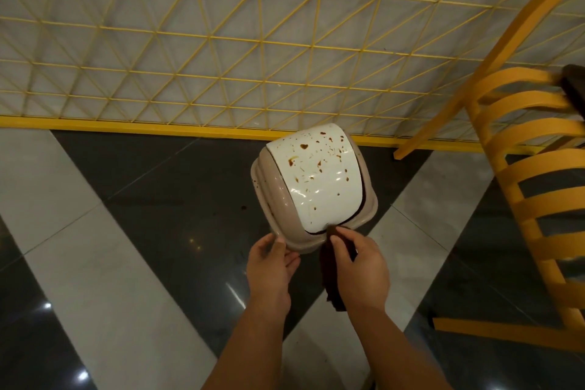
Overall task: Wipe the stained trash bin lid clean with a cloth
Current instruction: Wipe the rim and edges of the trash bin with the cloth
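Note:
A trash bin lid (319, 187) stands in the middle of the view: a white swing flap in a beige frame, spattered with brown stains, mostly on its far half. My left hand (272, 266) grips the beige rim at the near left corner. My right hand (359, 266) pinches a dark brown cloth (330, 279) and holds its tip against the near edge of the white flap. The rest of the cloth hangs down between my hands.
A yellow wire lattice fence (221, 51) with a yellow base bar runs behind the bin. A yellow slatted chair (525, 193) stands close on the right. The floor (126, 231) is glossy, in dark and white tiles.

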Demonstrator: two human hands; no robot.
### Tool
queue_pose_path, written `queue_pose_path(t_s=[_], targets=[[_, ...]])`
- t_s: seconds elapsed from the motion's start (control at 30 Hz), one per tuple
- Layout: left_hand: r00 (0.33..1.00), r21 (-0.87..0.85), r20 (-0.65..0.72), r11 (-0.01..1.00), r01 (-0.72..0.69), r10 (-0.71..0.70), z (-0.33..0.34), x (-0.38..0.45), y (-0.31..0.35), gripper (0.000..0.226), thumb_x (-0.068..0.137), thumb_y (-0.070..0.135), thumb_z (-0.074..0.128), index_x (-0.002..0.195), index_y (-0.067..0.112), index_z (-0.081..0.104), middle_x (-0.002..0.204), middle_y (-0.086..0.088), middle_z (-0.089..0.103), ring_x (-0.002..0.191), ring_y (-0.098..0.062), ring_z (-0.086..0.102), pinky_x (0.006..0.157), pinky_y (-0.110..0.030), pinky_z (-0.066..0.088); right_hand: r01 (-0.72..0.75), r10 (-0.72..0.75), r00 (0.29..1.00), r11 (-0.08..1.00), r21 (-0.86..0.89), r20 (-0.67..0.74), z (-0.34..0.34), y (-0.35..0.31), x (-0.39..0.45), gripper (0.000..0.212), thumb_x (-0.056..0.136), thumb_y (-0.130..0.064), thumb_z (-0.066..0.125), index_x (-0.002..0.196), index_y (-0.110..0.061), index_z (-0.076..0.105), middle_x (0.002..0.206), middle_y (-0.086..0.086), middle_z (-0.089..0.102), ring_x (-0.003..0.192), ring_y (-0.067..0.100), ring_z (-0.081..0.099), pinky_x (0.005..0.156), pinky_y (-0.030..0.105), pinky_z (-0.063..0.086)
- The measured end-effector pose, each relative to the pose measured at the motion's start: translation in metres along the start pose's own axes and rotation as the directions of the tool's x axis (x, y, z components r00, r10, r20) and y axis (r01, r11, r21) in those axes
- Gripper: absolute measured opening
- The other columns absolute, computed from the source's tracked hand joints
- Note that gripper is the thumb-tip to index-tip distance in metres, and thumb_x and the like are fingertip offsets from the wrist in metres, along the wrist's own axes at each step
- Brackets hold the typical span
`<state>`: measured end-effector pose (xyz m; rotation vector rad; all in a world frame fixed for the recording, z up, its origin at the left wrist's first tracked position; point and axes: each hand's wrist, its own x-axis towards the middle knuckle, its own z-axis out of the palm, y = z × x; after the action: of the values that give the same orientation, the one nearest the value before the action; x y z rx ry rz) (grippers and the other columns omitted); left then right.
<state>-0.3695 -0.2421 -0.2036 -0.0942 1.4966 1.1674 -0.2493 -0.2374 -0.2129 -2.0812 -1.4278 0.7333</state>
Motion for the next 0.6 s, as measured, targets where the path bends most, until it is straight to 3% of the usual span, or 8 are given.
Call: queue_pose_path(t_s=[0.13,0.2,0.27,0.33,0.4,0.5,0.6], targets=[[1.000,0.042,0.017,0.999,-0.002,0.001,0.000,0.003,-0.001,0.018,0.097,0.011,0.053,0.115,0.014,0.056,0.108,-0.017,0.066,0.097,-0.028,0.068,0.084,-0.036,0.056,0.164,-0.159,0.983,0.985,-0.048,0.090,0.006,-0.007,-0.009,0.023,0.089,-0.037,0.058,0.111,-0.032,0.064,0.106,-0.014,0.061,0.086,-0.003,0.047,0.073,0.007,0.032],[1.000,0.043,0.016,0.999,0.008,-0.009,0.001,0.004,-0.002,0.020,0.098,0.010,0.051,0.117,0.011,0.054,0.108,-0.017,0.065,0.097,-0.028,0.068,0.086,-0.037,0.055,0.180,-0.168,0.978,0.979,-0.095,0.122,0.002,-0.004,-0.004,0.023,0.089,-0.038,0.057,0.110,-0.034,0.064,0.105,-0.016,0.059,0.086,-0.004,0.046,0.072,0.006,0.031],[1.000,0.043,0.014,0.999,0.025,-0.026,0.004,0.001,-0.003,0.019,0.098,0.008,0.050,0.116,0.011,0.053,0.106,-0.017,0.064,0.099,-0.028,0.066,0.088,-0.038,0.054,0.125,-0.116,0.989,0.986,-0.113,0.089,-0.005,0.005,0.004,0.023,0.089,-0.040,0.056,0.110,-0.034,0.064,0.105,-0.014,0.061,0.086,-0.001,0.048,0.074,0.011,0.039],[0.999,0.045,0.013,0.998,0.045,-0.046,0.007,0.000,-0.005,0.017,0.098,0.008,0.049,0.114,0.012,0.051,0.107,-0.018,0.063,0.102,-0.029,0.065,0.090,-0.039,0.053,0.040,-0.037,0.999,0.995,-0.086,0.031,-0.007,0.009,0.006,0.022,0.089,-0.041,0.056,0.108,-0.035,0.064,0.105,-0.010,0.063,0.084,0.004,0.054,0.076,0.025,0.052],[0.998,0.072,0.012,0.996,0.054,-0.055,0.009,-0.004,-0.011,0.017,0.098,0.006,0.048,0.114,0.011,0.051,0.108,-0.018,0.064,0.102,-0.030,0.065,0.090,-0.039,0.053,0.047,-0.042,0.997,0.996,-0.075,0.065,-0.004,0.006,-0.005,0.020,0.089,-0.042,0.054,0.106,-0.037,0.062,0.101,-0.010,0.063,0.082,0.005,0.057,0.075,0.029,0.055],[0.997,0.091,-0.016,0.993,0.077,-0.076,0.008,-0.011,-0.018,0.018,0.096,0.006,0.049,0.113,0.013,0.053,0.106,-0.017,0.064,0.100,-0.032,0.065,0.090,-0.044,0.054,0.193,-0.163,0.964,0.972,-0.133,0.210,0.000,0.002,-0.029,0.017,0.091,-0.037,0.054,0.105,-0.035,0.064,0.100,-0.015,0.061,0.082,-0.002,0.051,0.076,0.011,0.042],[0.998,0.103,-0.017,0.992,0.067,-0.065,0.007,-0.018,-0.023,0.020,0.095,0.006,0.048,0.113,0.011,0.053,0.104,-0.018,0.065,0.097,-0.031,0.066,0.083,-0.040,0.056,0.245,-0.206,0.954,0.954,-0.173,0.217,-0.009,0.005,-0.028,0.017,0.092,-0.038,0.053,0.104,-0.036,0.065,0.101,-0.016,0.061,0.081,-0.004,0.048,0.067,0.005,0.032]])
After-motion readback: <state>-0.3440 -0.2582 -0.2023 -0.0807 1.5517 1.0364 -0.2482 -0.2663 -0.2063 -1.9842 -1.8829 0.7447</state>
